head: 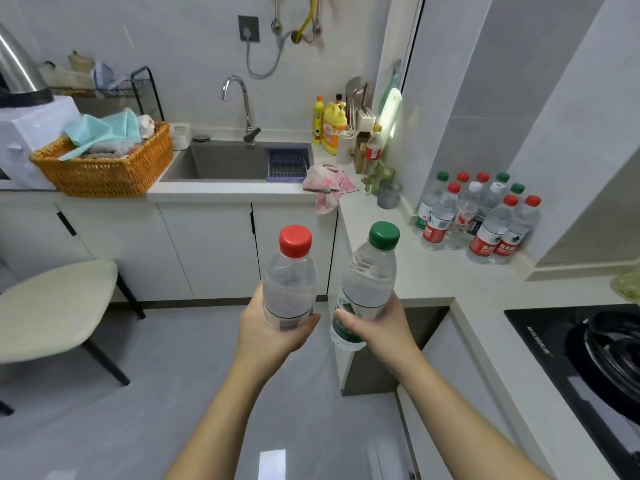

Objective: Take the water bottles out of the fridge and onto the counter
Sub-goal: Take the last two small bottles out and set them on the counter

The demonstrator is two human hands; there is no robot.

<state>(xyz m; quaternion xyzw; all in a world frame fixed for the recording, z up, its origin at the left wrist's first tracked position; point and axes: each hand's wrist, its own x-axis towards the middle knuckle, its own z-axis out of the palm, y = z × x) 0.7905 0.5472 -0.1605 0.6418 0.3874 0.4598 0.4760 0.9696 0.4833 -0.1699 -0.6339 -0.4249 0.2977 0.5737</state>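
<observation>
My left hand (266, 327) grips a clear water bottle with a red cap (291, 282) around its lower half, held upright over the floor. My right hand (377, 327) grips a second bottle with a green cap (367, 285) and a green label, tilted slightly right, just left of the counter's edge. A cluster of several water bottles (481, 220) with red, green and white caps stands on the white counter (450, 282) against the wall at the right. The fridge is out of view.
A sink (228, 161) with a tap sits at the back, a pink cloth (329, 188) hanging over its corner. Detergent bottles (332, 128) and glasses (388, 194) crowd the back corner. A wicker basket (104, 168) is at left, a chair (55, 303) below, a black hob (595, 348) at right.
</observation>
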